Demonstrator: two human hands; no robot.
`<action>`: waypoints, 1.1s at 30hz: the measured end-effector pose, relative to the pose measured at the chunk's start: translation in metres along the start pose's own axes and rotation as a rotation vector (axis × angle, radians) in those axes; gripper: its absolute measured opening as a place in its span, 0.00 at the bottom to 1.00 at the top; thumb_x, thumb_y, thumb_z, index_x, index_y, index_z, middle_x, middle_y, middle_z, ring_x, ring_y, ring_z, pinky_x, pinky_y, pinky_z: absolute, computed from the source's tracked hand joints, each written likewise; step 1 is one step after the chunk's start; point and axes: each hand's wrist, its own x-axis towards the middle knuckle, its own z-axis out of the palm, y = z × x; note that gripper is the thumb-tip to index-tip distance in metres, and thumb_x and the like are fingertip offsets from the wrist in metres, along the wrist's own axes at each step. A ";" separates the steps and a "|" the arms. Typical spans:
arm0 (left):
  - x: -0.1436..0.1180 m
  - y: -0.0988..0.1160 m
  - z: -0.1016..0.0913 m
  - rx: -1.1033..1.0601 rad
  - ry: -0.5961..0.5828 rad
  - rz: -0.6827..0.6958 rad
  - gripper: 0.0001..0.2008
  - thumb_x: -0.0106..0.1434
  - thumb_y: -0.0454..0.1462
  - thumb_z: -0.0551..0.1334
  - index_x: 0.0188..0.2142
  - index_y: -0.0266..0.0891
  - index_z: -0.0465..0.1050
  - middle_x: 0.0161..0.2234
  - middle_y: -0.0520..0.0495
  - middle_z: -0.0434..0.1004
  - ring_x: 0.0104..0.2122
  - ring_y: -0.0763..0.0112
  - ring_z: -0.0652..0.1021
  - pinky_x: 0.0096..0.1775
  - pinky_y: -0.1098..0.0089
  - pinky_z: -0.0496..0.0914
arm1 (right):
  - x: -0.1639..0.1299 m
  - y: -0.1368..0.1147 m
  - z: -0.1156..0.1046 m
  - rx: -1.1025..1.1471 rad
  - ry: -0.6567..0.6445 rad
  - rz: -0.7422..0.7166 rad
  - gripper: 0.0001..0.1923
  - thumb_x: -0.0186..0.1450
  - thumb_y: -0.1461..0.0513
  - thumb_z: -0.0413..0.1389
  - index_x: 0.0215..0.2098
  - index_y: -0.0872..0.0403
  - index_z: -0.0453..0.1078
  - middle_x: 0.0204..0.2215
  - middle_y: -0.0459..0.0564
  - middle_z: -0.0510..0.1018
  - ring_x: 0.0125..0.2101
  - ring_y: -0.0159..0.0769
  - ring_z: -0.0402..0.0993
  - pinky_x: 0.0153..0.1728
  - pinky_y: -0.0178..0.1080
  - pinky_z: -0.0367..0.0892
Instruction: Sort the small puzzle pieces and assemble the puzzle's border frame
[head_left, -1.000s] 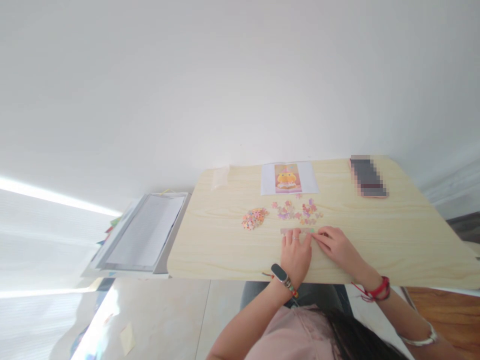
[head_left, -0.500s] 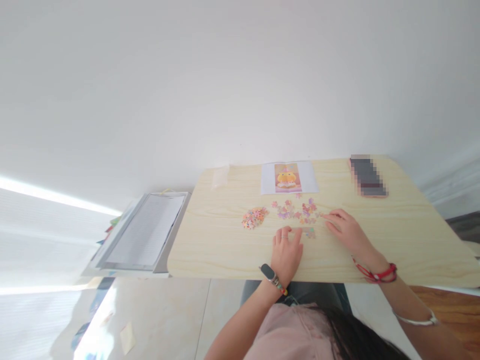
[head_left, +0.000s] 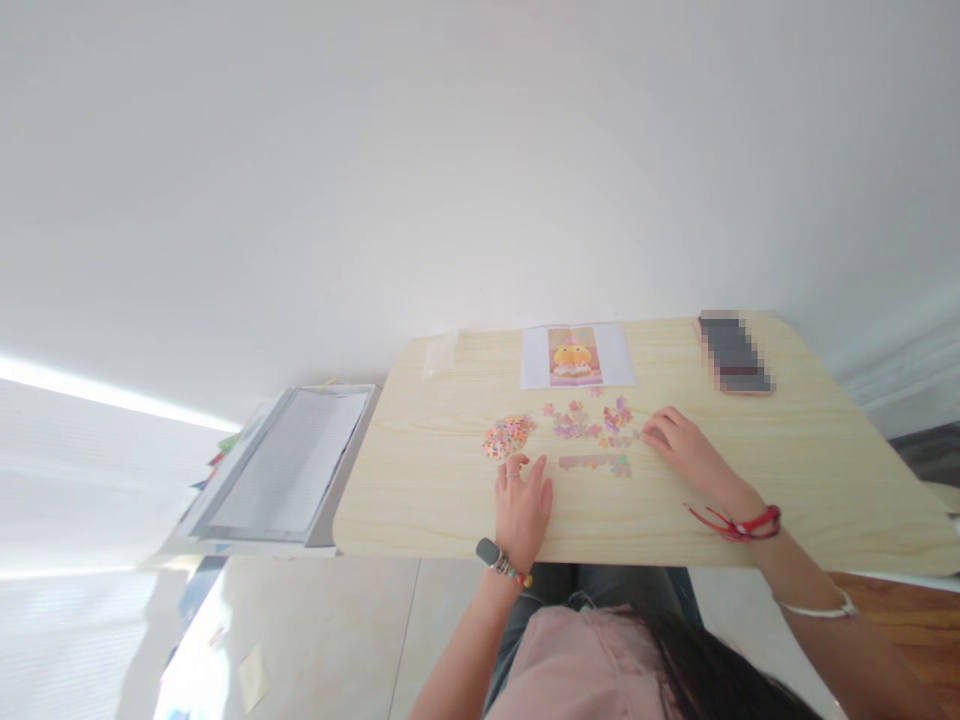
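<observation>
Two hands work over a pale wooden table (head_left: 750,480); off its left edge lies a stack of papers (head_left: 289,460) on a lower surface; on the table's far left corner sits a small clear bag (head_left: 441,352). Next comes a heap of puzzle pieces (head_left: 508,437), just beyond the left hand (head_left: 523,508), which lies flat, fingers spread and holding nothing, its fingertips near the heap but apart from it; a dark watch (head_left: 489,553) sits on that wrist. Right of it a short joined strip (head_left: 595,463) of pieces lies on the wood between the hands, touched by neither; behind it are scattered loose pieces (head_left: 592,418), and at the far edge a printed picture sheet (head_left: 576,356). The right hand (head_left: 679,445) rests with curled fingers at the right end of the scatter; whether it pinches a piece I cannot tell. A phone (head_left: 733,352) lies far right. The pieces look thin, light and stiff; each is best pinched by its edges, and the strip probably slid flat, since lifting may split it.
</observation>
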 end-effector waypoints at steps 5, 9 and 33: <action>0.001 -0.007 0.001 -0.016 0.036 0.020 0.13 0.61 0.32 0.55 0.46 0.39 0.67 0.42 0.44 0.59 0.43 0.62 0.66 0.46 0.56 0.67 | -0.010 -0.009 -0.007 -0.008 0.025 -0.034 0.07 0.64 0.62 0.47 0.33 0.53 0.65 0.33 0.51 0.70 0.35 0.38 0.69 0.36 0.43 0.66; 0.004 0.001 -0.002 -0.038 0.030 0.049 0.13 0.61 0.32 0.54 0.45 0.41 0.68 0.41 0.44 0.59 0.43 0.62 0.65 0.46 0.57 0.67 | -0.015 -0.021 -0.005 -0.054 0.032 -0.038 0.07 0.64 0.61 0.47 0.35 0.54 0.66 0.34 0.52 0.70 0.36 0.39 0.68 0.38 0.44 0.65; -0.002 0.022 0.001 0.056 -0.186 -0.011 0.21 0.61 0.37 0.57 0.54 0.50 0.61 0.47 0.44 0.59 0.46 0.58 0.63 0.46 0.58 0.65 | -0.022 -0.042 0.011 -0.129 -0.037 -0.181 0.09 0.63 0.62 0.51 0.33 0.53 0.74 0.32 0.52 0.74 0.33 0.36 0.69 0.36 0.41 0.63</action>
